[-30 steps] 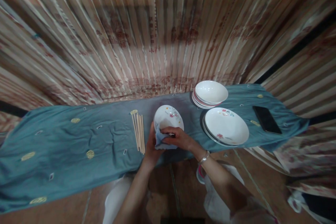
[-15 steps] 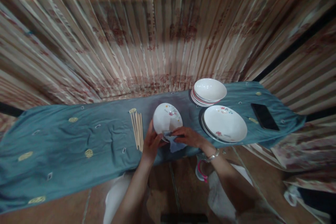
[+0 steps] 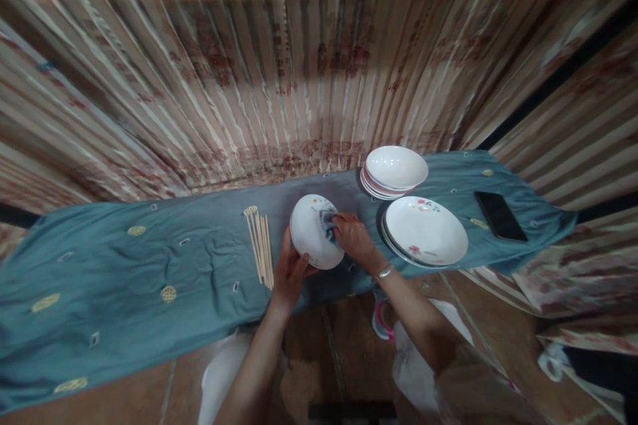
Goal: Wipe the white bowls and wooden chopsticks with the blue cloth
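A white plate (image 3: pixel 312 239) with small flowers near its rim is tilted toward me at the middle of the table. My left hand (image 3: pixel 290 271) grips its lower left edge, thumb on the face and fingers behind. Bunched in my right hand (image 3: pixel 351 236) is a blue-grey cloth (image 3: pixel 327 224), pressed on the plate's right side. Just left of the plate lie several light wooden chopsticks (image 3: pixel 264 249), side by side. To the right sit a stack of large flowered plates (image 3: pixel 426 232) and, behind it, a stack of white bowls (image 3: pixel 397 167).
A teal patterned cloth (image 3: pixel 124 292) covers the long narrow table. A black phone (image 3: pixel 500 216) lies at its right end. Pleated curtains (image 3: pixel 279 66) hang close behind. Below the front edge, a pink-and-white object (image 3: pixel 383 320) shows near the floor.
My right hand has moved the cloth from the plate's lower edge up to its right side. The cloth is now bunched rather than hanging. My left hand keeps its hold on the plate.
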The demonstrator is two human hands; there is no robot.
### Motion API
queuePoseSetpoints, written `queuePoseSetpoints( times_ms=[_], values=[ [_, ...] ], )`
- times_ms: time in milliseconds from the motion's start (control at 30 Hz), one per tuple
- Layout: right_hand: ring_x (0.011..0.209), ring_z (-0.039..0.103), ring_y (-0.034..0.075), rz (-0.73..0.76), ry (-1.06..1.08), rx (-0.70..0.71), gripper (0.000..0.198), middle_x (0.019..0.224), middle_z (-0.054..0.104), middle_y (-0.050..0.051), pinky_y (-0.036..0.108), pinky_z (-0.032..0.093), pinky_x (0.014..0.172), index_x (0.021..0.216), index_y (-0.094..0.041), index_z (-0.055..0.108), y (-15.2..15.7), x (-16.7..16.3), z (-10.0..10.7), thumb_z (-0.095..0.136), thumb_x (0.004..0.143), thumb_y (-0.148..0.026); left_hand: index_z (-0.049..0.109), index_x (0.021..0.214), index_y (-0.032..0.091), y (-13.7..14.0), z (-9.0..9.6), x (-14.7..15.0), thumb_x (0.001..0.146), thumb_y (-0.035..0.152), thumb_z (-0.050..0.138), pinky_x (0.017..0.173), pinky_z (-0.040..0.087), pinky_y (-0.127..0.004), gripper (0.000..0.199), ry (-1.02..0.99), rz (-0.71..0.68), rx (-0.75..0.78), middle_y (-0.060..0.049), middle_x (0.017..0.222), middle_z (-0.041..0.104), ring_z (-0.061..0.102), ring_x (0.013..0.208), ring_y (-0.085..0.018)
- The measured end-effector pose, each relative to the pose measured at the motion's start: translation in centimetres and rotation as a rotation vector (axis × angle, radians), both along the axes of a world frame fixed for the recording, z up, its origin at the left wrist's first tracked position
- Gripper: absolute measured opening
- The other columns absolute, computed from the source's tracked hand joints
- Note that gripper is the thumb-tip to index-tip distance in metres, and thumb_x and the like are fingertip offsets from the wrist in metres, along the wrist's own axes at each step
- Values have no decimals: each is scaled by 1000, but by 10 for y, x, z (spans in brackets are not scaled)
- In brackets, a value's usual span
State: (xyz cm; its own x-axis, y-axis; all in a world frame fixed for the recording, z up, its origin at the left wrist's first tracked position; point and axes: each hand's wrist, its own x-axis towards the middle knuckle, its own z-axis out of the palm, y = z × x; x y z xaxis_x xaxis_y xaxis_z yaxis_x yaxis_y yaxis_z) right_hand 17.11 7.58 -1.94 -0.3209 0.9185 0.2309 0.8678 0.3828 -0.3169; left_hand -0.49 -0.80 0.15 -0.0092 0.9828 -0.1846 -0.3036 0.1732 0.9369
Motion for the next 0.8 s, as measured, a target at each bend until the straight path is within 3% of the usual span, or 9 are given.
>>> queuePoseSetpoints(
  times_ms=[167,400,567,800],
  values=[
    [113,53,28,-42,264,42,35,120,58,19,43,42,101,120,-12,57,16,-13,-10,48,88,-21,12,150,32,0,1,1,77,34,66,72,61,-36,91,-11,-11,-22,-8,130,59,64,102,-26],
    [131,39,26,110,468,-21,51,140,44,16,46,30,111,138,-15,44,18,-33,-12,44,89,-28,13,150,34,-1,1,1,78,35,66,74,60,-36,89,-44,-20,-11,-7,130,58,62,107,-26],
    [137,33,23,269,532,-82,44,146,40,12,45,24,114,135,-21,48,5,-47,0,44,91,-28,19,148,35,-1,1,1,78,31,65,73,61,-36,84,-53,12,-19,-6,123,62,63,103,-25],
    [125,50,20,425,697,-219,29,133,55,11,39,35,108,111,-21,65,-19,-44,11,44,92,-27,23,148,31,-2,2,2,77,30,66,70,60,-36,83,-64,43,-18,-8,124,61,62,105,-26]
  ],
)
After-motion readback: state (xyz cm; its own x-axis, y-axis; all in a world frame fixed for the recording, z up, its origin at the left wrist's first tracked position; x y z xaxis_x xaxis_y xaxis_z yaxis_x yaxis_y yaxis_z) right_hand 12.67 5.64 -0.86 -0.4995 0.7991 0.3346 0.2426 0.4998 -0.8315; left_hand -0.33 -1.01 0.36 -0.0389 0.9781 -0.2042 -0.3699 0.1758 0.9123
